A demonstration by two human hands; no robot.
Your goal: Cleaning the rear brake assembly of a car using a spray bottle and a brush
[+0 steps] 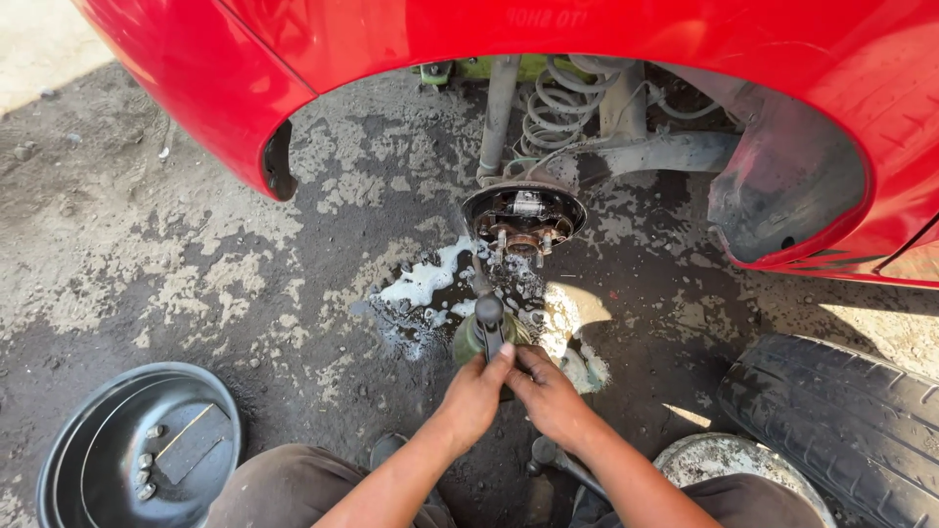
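Head view, hands: the left hand (476,391) and right hand (548,391) meet low in the middle of the frame, both closed around a dark-handled tool (489,323) whose shaft points up toward the car.
Head view, green can: a greenish can (468,337) sits just behind the hands on the ground, partly hidden by the tool; whether the hands touch it I cannot tell.
Head view, hub: the bare brake assembly (523,220) hangs in the open wheel arch, its shoes and studs exposed, below the coil spring (558,103) and strut.
Head view, progress: judging by how things lie, the wheel is off, with the tyre (841,420) flat on the ground at right, and the drum is off too. The brake parts stay mounted, so work on the hub itself looks unfinished.
Head view, loose parts: a round black cover (137,445) lies dished-side up at lower left, holding a few small bolts (147,460) and a flat strip.
Head view, wet patch: foamy liquid (421,288) pools under the hub, between it and the hands.
Head view, surface: the ground (196,264) is cracked, dirty and oil-darkened, in bright sun with hard shadows.
Head view, surroundings: red car body (587,29) fills the top; the person's knees frame the bottom edge.
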